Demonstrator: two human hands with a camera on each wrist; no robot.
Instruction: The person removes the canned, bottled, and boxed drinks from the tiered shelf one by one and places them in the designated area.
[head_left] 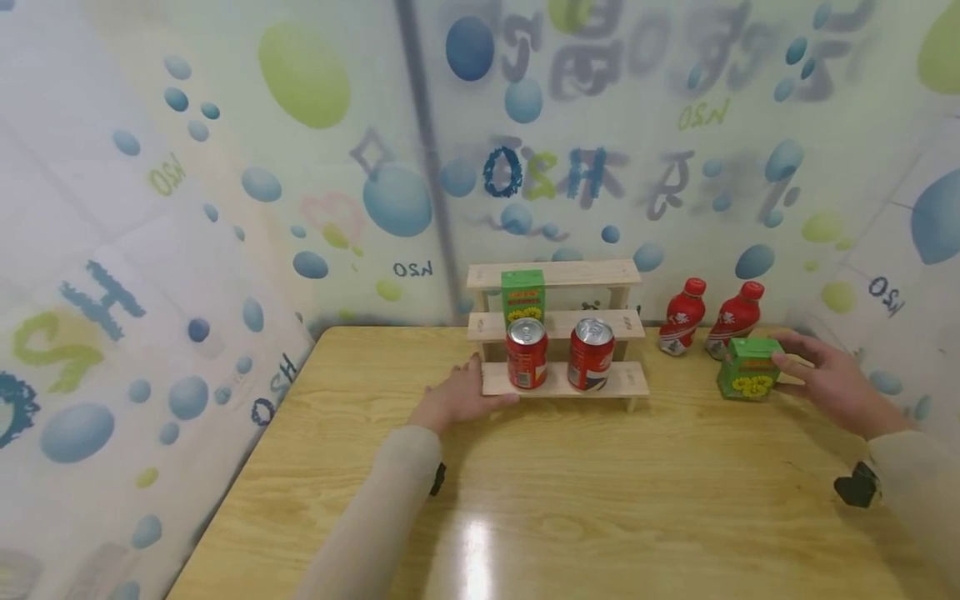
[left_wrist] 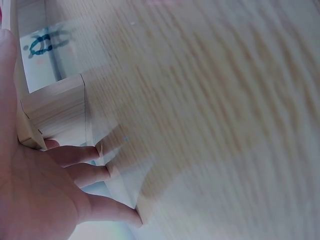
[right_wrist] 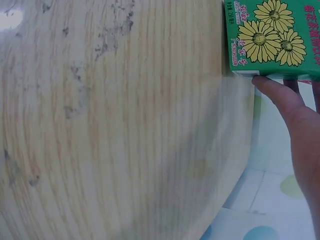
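Note:
My left hand (head_left: pixel 457 393) grips the left end of the lowest board of a small three-tier wooden shelf (head_left: pixel 555 273). Its thumb lies along the front edge; in the left wrist view other fingers (left_wrist: pixel 115 207) reach down to the tabletop. At the right, my right hand (head_left: pixel 832 379) holds a green drink carton with yellow flowers (head_left: pixel 750 371) by its right side, at the table. Two red cans, one left (head_left: pixel 527 354) and one right (head_left: pixel 592 354), stand on the lowest board. A second green carton (head_left: pixel 522 293) is on the middle board, partly behind the left can.
Two red bottles, one left (head_left: pixel 682 317) and one right (head_left: pixel 737 318), stand behind the held carton near the back edge. The wooden table (head_left: pixel 570 500) meets printed curtains (head_left: pixel 360 167) at the back and left.

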